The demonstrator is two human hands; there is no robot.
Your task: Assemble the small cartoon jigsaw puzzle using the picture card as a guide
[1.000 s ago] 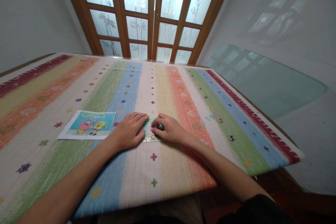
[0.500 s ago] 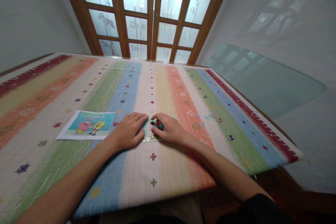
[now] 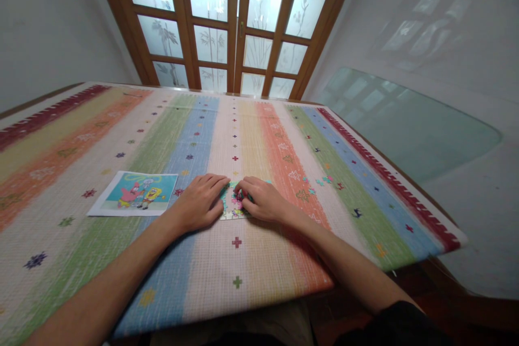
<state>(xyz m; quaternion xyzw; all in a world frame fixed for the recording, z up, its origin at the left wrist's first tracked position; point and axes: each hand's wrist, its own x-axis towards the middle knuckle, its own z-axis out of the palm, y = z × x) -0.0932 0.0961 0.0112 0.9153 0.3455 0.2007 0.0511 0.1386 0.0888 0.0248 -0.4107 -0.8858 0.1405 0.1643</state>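
A partly assembled jigsaw puzzle point(image 3: 229, 214) lies on the striped tablecloth between my hands, with pale and teal pieces along its edge. My left hand point(image 3: 203, 200) rests at its left side, fingers stretched forward and thumb apart, touching the border. Over the right part of the puzzle, my right hand point(image 3: 261, 198) is curled, thumb and fingertips drawn together around a small dark-and-red puzzle piece point(image 3: 239, 195), mostly covered by the fingers. The hand also hides much of the puzzle's right side.
A printed cartoon picture point(image 3: 138, 192) lies left of my left hand. Several loose puzzle pieces point(image 3: 324, 180) are scattered to the right of my right hand. The striped tablecloth point(image 3: 251, 270) covers the table, whose near edge is close to me. Glazed wooden doors point(image 3: 239, 27) stand behind.
My right hand has shifted slightly to the right, its fingers curling inward, showing more of the puzzle's middle. The left hand stays at the puzzle's left side.
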